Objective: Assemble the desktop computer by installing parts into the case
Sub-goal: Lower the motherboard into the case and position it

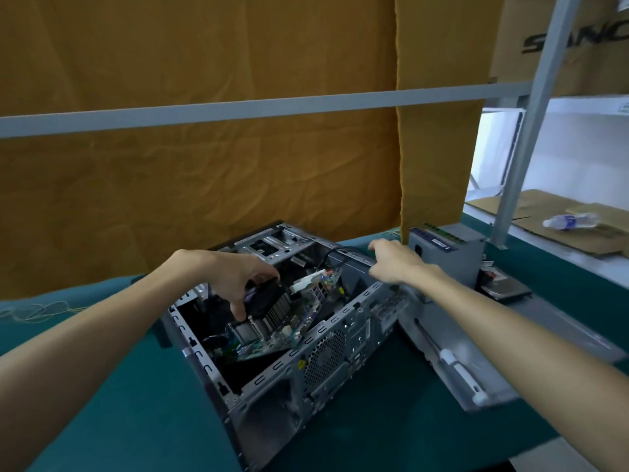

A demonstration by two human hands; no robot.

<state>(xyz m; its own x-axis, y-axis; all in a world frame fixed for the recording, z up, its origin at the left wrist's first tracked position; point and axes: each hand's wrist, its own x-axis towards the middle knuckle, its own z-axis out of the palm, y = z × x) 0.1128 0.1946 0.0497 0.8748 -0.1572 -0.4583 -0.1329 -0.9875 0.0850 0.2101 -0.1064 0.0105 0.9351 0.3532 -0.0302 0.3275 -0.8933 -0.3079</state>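
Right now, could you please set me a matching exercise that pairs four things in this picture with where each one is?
Things:
1. cooler fan
2. water bottle
3. side panel
4. power supply

Places:
A. lying on cardboard, far right
B. standing on the table behind the right hand
C. gripped by the left hand inside the case
D. lying flat on the green cloth, right of the case

Pairs: 1-C, 2-A, 3-D, 4-B
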